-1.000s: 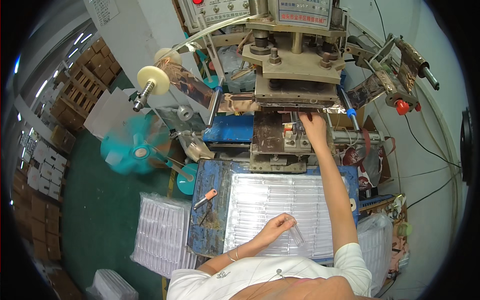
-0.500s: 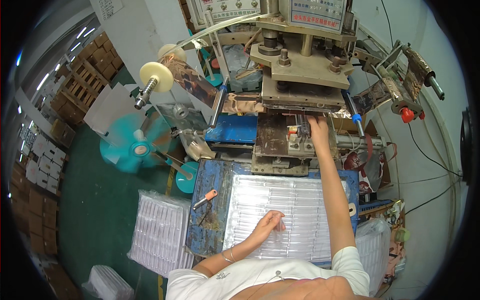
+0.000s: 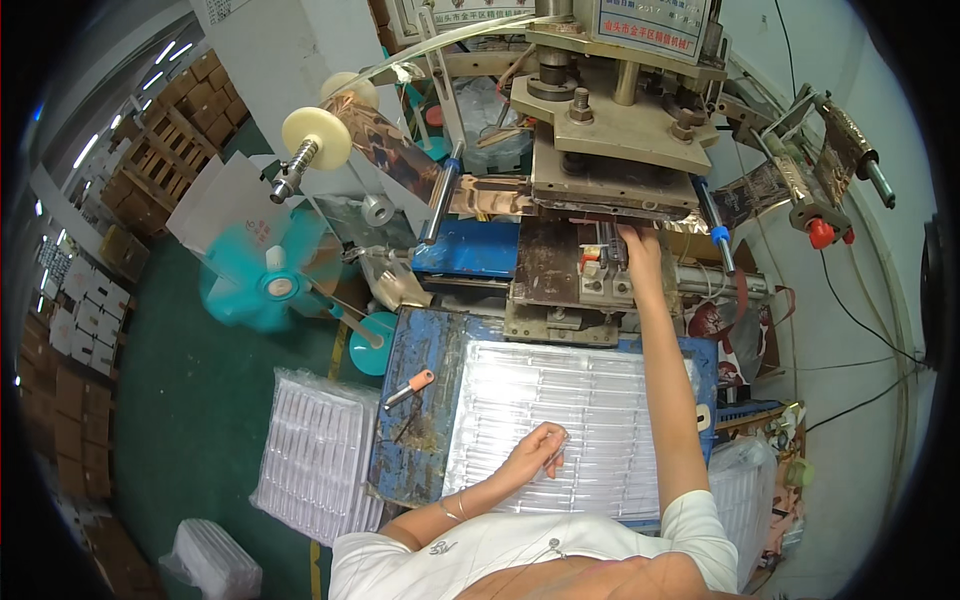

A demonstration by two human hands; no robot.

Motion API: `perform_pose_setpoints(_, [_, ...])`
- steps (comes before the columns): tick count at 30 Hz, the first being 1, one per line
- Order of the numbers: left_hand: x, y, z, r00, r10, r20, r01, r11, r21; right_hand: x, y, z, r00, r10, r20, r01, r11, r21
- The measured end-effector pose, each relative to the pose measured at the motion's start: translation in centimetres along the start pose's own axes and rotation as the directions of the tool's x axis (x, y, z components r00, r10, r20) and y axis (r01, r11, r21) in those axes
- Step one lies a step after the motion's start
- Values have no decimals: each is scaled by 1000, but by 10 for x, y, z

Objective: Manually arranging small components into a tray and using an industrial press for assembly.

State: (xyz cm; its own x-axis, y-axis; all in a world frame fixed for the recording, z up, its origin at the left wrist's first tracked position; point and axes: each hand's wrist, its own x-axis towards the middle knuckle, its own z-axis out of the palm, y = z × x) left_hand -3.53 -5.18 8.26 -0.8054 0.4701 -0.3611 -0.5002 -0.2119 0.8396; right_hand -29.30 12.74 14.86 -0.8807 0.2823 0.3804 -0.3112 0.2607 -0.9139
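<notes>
My left hand [image 3: 540, 452] hovers over a tray [image 3: 500, 372] packed with rows of clear plastic tubes. Its fingers are curled closed; whatever they may hold is see-through and too small to name. Stretched far forward, my right hand [image 3: 640, 240] reaches in beneath the upper plate [image 3: 615, 192] of a metal press. It lies beside the small clamp fixture [image 3: 606, 262] on the machine's bed [image 3: 545, 270]. Those fingertips are hidden under the plate, so their grip does not show. A copper-coloured foil [image 3: 490, 196] runs across below the plate.
An orange-handled tool [image 3: 410, 388] lies on the worn blue table [image 3: 425, 440]. Wrapped stacks of clear trays [image 3: 318, 455] stand on the left. A teal fan [image 3: 275, 280] turns at left. The foil rollers [image 3: 712, 225] flank the press.
The view has shifted slightly. My right hand stays by the fixture under the press, and my left hand remains curled over the tray, turned a little.
</notes>
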Motion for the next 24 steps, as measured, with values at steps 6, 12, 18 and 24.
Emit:
perform_pose_setpoints(6, [0,-4,-1,1000,-3,7,2,1000,8,0,-3,1,996,88,-8,-88,995,45])
perform_pose_setpoints(12, [2,-7,-5,997,-47,65,46,999,15,-1,-9,1,998,50,35,-52,995,82])
perform_pose_setpoints(18, [2,-8,-4,999,-32,44,30,998,50,4,2,-1,996,75,42,-77,996,40])
perform_pose_setpoints(24, [1,-8,-5,997,-56,48,52,996,76,3,-4,1,997,61,54,-64,996,61])
